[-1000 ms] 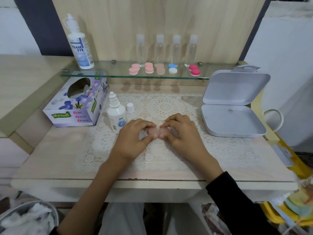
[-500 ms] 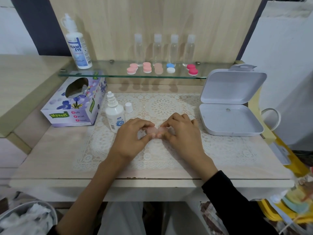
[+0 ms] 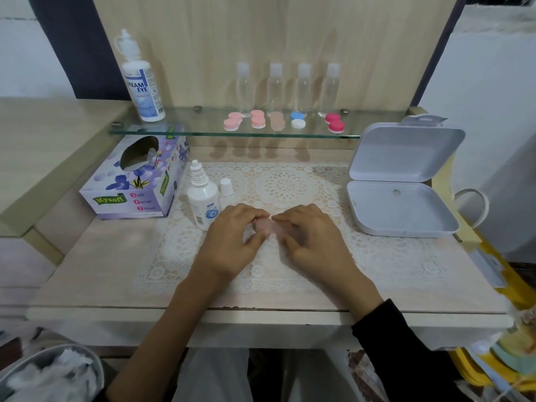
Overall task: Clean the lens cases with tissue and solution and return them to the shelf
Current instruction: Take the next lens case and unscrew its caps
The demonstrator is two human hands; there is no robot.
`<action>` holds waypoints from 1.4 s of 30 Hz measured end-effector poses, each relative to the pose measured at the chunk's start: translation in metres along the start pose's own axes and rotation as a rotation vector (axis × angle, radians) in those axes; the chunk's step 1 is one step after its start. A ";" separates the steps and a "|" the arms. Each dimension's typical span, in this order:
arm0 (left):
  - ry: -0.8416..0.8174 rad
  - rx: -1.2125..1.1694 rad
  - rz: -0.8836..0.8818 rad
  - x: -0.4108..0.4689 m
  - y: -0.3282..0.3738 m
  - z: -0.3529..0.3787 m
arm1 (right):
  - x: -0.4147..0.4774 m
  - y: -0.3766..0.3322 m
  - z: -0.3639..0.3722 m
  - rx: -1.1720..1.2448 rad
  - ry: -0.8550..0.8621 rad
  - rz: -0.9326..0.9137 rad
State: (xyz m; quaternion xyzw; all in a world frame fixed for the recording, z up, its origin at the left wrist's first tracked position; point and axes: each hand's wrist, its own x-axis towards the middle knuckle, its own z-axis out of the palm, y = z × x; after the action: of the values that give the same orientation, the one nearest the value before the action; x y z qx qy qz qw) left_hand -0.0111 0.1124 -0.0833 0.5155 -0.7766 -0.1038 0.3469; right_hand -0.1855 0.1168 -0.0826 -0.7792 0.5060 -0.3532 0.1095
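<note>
While curled, 2 hands (image 3: 232, 242) (image 3: 317, 243) pinch lens case (image 3: 267, 226)

A black long sleeve (image 3: 406, 343) covers the right forearm short of the wrist, the left forearm (image 3: 162, 329) is bare, and pale grey trousers (image 3: 214, 375) show below the surface's (image 3: 95, 271) near edge.

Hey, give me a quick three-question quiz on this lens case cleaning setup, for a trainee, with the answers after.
1. True or false: the small solution bottle is capped.
2. How many lens cases sit on the glass shelf? A three, B five, C seven.
3. Fill in: the left hand and right hand together hold a pale pink ____ over the lace mat.
Key: 1 false, its cap stands beside it; 2 B; 3 lens case.
</note>
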 end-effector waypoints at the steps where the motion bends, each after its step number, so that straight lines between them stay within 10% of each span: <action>1: -0.002 0.029 0.005 -0.001 0.000 0.000 | 0.000 0.000 -0.001 0.004 0.007 0.001; 12: -0.223 0.290 -0.044 -0.001 0.003 0.008 | 0.004 0.001 -0.007 0.077 0.118 0.138; 28: -0.113 0.138 -0.088 -0.005 0.004 0.004 | 0.086 0.003 -0.062 0.053 0.468 0.186; 42: -0.089 0.119 -0.104 -0.005 0.002 0.005 | 0.156 0.019 -0.056 -0.343 0.320 0.214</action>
State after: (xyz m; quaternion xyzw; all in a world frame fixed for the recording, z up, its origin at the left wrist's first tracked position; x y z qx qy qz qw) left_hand -0.0143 0.1169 -0.0880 0.5697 -0.7683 -0.0981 0.2748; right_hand -0.1991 -0.0163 0.0166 -0.6626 0.6491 -0.3673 -0.0689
